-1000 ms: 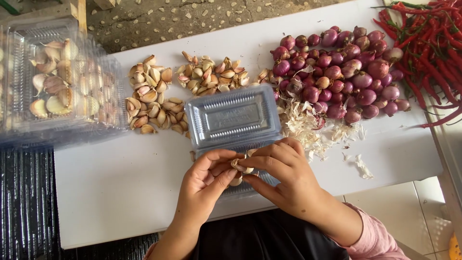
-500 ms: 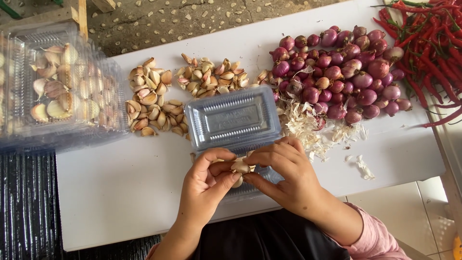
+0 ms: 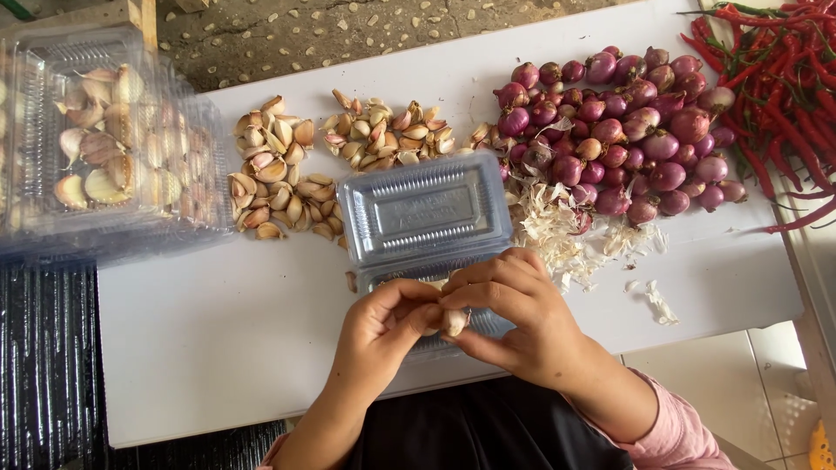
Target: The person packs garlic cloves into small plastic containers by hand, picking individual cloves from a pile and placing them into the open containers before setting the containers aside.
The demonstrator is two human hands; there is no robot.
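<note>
1. Small pale cream garlic clove [image 3: 454, 321], partly papery: pinched between left hand [image 3: 383, 335] and right hand [image 3: 514, 318] fingertips, above the clear plastic clamshell box [image 3: 422, 213] on the white bench [image 3: 218, 339].
2. Long axis roughly upright in view; which end is the tip cannot be told.

We see a white counter [image 3: 218, 348] carrying garlic cloves [image 3: 287, 187], shallots [image 3: 623, 122], red chillies [image 3: 784, 78], papery peelings [image 3: 557, 235] and clear plastic boxes [image 3: 422, 213].

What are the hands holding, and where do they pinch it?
A garlic clove, pinched at its upper end between the fingertips of the left hand and the right hand, over the open clear plastic box.
</note>
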